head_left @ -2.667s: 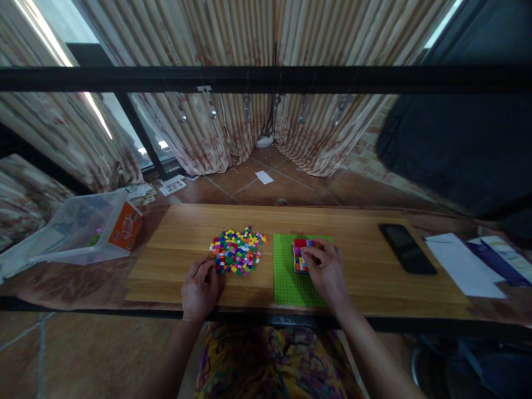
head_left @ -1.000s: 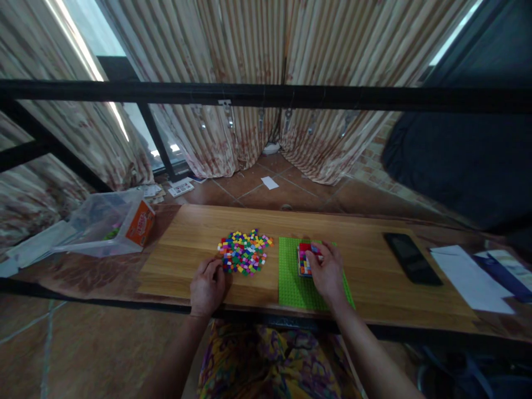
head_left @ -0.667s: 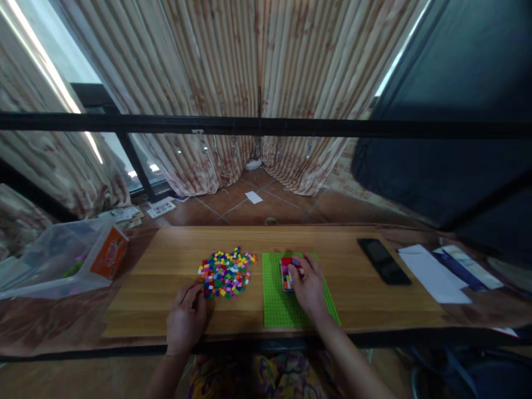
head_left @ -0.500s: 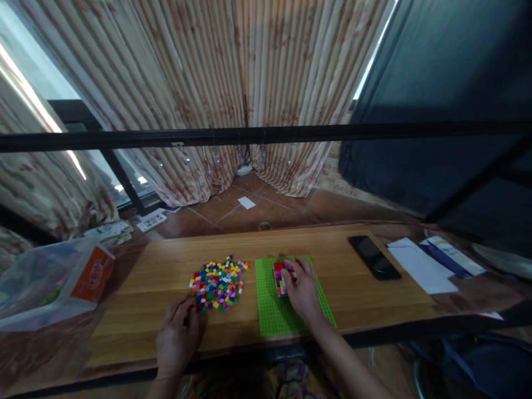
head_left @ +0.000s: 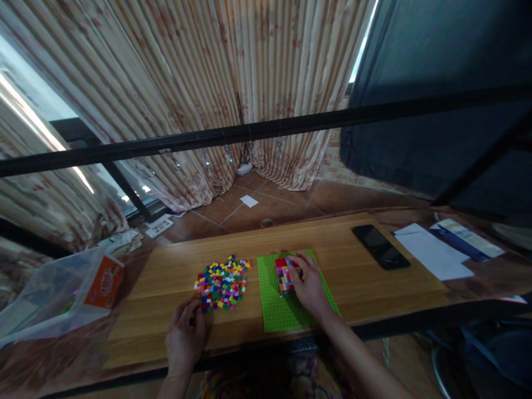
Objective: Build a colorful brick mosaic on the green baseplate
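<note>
My left hand (head_left: 185, 334) rests on the table at the near left edge of a pile of small coloured toy bricks (head_left: 223, 284). Its fingers are curled in, and whatever may be between the tips is too small to make out. On a green studded baseplate (head_left: 274, 318) sits a compact block of coloured bricks (head_left: 284, 275), red along its far side. My right hand (head_left: 308, 284) grips this block from the right, thumb over its top. The fingers cover the block's right part.
A black phone (head_left: 380, 246) lies on the right of the wooden table (head_left: 153, 302), with white papers (head_left: 432, 252) beyond it. At the left stands a clear plastic box (head_left: 54, 299) with an orange label. A black bar (head_left: 257, 130) crosses beyond the table.
The view has tilted and shifted slightly. My right thumb has drawn back to the right, showing more of the block's top. My left hand stays by the pile.
</note>
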Motion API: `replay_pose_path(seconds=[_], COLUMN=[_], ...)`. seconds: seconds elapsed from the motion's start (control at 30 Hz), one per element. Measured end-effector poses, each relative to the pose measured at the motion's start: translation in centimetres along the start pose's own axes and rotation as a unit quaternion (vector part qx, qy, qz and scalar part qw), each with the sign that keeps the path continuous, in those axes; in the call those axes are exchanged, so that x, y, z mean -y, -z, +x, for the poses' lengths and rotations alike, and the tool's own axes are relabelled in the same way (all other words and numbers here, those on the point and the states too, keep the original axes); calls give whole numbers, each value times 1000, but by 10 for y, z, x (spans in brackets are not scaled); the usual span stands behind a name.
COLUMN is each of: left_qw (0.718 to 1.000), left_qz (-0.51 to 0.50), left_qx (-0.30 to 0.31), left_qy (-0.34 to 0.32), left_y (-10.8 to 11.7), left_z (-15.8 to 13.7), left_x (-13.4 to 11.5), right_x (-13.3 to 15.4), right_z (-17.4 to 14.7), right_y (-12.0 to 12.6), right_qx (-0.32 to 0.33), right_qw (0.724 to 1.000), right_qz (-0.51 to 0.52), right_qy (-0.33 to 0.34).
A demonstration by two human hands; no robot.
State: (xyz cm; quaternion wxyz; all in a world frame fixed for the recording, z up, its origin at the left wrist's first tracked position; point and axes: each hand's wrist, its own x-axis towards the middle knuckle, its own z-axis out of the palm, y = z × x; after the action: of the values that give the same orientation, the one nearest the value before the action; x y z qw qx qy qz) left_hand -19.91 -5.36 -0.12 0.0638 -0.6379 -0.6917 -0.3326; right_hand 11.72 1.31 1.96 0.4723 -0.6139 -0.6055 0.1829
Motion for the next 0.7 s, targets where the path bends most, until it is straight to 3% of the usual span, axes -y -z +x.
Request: replay_pose_path(seconds=[0.7], left_qw=[1000], left_qz=[-14], left_qx=[8], left_qy=[16], left_y=[1], left_z=[-2], left_x=[-6], right_x=[-3], right_z=[2], right_y=[-7], right_qx=[-4], right_qw=[1000], right_qz=[11], right_qy=[-28])
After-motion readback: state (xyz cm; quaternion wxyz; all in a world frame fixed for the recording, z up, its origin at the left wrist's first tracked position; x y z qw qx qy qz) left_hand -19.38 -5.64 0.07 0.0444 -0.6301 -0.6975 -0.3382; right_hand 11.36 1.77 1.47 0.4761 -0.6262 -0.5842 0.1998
